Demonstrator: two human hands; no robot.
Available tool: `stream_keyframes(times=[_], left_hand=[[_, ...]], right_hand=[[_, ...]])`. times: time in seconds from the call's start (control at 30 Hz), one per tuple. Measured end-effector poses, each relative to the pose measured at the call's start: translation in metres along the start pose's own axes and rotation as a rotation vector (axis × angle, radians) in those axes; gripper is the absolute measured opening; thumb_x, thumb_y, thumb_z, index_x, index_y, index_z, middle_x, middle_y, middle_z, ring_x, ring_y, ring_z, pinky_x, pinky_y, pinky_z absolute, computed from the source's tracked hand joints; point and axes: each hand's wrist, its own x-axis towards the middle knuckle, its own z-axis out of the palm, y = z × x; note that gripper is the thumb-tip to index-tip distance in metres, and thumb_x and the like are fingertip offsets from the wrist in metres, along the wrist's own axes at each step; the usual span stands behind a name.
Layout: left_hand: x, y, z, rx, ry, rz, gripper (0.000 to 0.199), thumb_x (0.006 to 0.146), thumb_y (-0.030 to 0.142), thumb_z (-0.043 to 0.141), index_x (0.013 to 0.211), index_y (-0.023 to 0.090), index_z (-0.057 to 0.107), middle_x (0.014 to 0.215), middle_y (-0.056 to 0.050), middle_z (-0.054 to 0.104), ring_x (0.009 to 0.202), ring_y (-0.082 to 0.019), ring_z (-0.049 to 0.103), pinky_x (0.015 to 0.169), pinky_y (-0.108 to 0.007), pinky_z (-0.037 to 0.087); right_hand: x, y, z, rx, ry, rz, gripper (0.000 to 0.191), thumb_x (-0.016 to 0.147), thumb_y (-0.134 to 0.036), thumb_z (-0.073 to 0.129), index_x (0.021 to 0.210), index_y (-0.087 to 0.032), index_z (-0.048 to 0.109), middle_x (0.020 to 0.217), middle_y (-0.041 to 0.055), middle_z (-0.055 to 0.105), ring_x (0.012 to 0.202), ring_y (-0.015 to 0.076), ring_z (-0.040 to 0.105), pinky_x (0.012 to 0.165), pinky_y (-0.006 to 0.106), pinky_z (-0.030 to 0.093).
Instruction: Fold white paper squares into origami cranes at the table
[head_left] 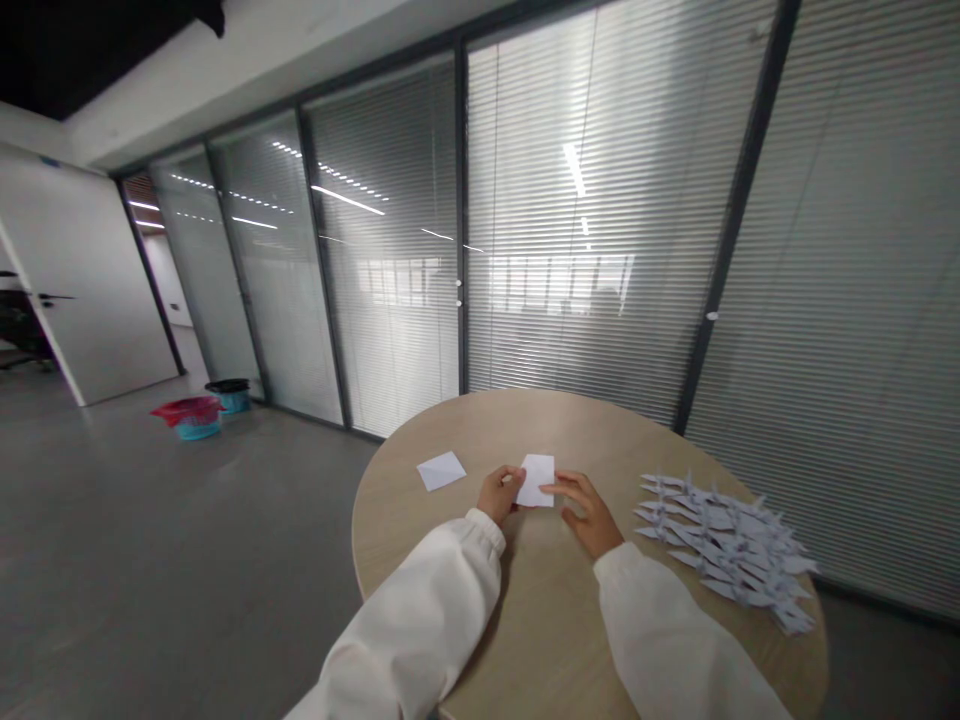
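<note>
White paper [537, 480], a small upright rectangle, sits between the two hands on the table, its long sides pointing away from the person. The left hand [499, 495] is narrow and curled, closed on the paper's left edge, with the fingers partly hidden behind the sheet. The right hand [589, 513] is looser and more open, its fingers [562, 488] stretched toward the paper and touching the right edge without wrapping around it. Whether the paper is resting on the wood or lifted slightly off it, I cannot tell.

Just left of the left hand lies a square sheet [441, 471], also white, set at an angle and apart from the rectangle. Well to the right of the right hand spreads a heap of paper cranes [724, 545], pale and overlapping. All of this is on a round wooden table [540, 430]. White cuffed sleeves [420, 620] cover both forearms, which rest over the table's near side.

Far beyond the left hand, on a grey floor [187, 560], stands a blue bin with a red rim [193, 420], beside a second bin [229, 395] at the foot of a glass wall with blinds [585, 200].
</note>
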Motion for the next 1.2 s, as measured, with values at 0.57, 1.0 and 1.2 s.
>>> stream_keyframes(times=[0.57,1.0,1.2], left_hand=[[-0.011,0.006,0.005,-0.116,-0.301,-0.042,0.044,0.048,0.043,0.071,0.075,0.009,0.063,0.067,-0.003,0.060,0.064,-0.014,0.055,0.064,-0.029,0.047],[-0.021,0.010,0.012,-0.023,-0.425,-0.119,0.043,0.048,0.041,0.071,0.076,0.008,0.062,0.067,-0.006,0.063,0.065,-0.019,0.060,0.060,-0.028,0.046],[-0.021,0.005,0.011,-0.022,-0.477,-0.092,0.045,0.047,0.039,0.072,0.076,0.007,0.063,0.066,-0.008,0.064,0.062,-0.019,0.060,0.061,-0.029,0.047]], right_hand=[[0.002,0.003,-0.001,0.202,0.027,0.303,0.032,0.068,-0.046,0.055,0.075,-0.016,0.063,0.082,0.0069,0.062,0.080,0.0199,0.056,0.072,0.030,0.044],[0.002,0.007,-0.002,0.157,0.096,0.419,0.029,0.060,-0.045,0.060,0.066,-0.016,0.058,0.062,0.0021,0.063,0.060,0.0168,0.057,0.057,0.026,0.042],[0.002,0.007,-0.001,0.147,0.132,0.388,0.024,0.059,-0.039,0.063,0.066,-0.018,0.054,0.058,-0.0010,0.058,0.055,0.0142,0.053,0.054,0.024,0.040]])
